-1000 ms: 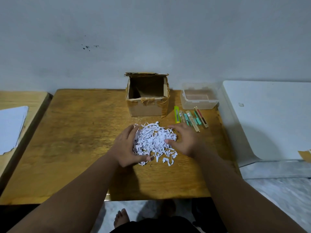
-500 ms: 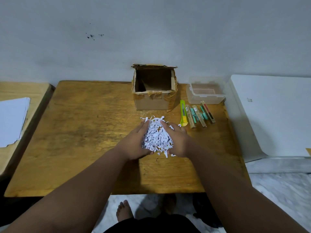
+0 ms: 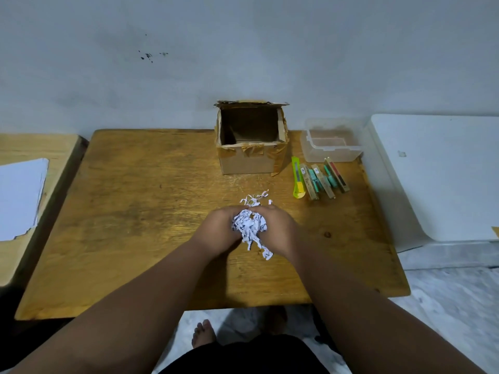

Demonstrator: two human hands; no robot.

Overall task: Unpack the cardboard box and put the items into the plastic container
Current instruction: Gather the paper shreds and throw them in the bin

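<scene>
Both hands, left hand (image 3: 220, 230) and right hand (image 3: 275, 228), hold a tight grip around the shredded paper (image 3: 249, 228) mid-counter (image 3: 135, 211), so I judge squeezing firmly, then collecting the stray strips (image 3: 253, 199) toward the cardboard box (image 3: 249, 163), avoids spills.

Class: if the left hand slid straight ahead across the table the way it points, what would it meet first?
Probably the loose paper shreds just beyond the left hand, then the cardboard box; depth is uncertain.
</scene>
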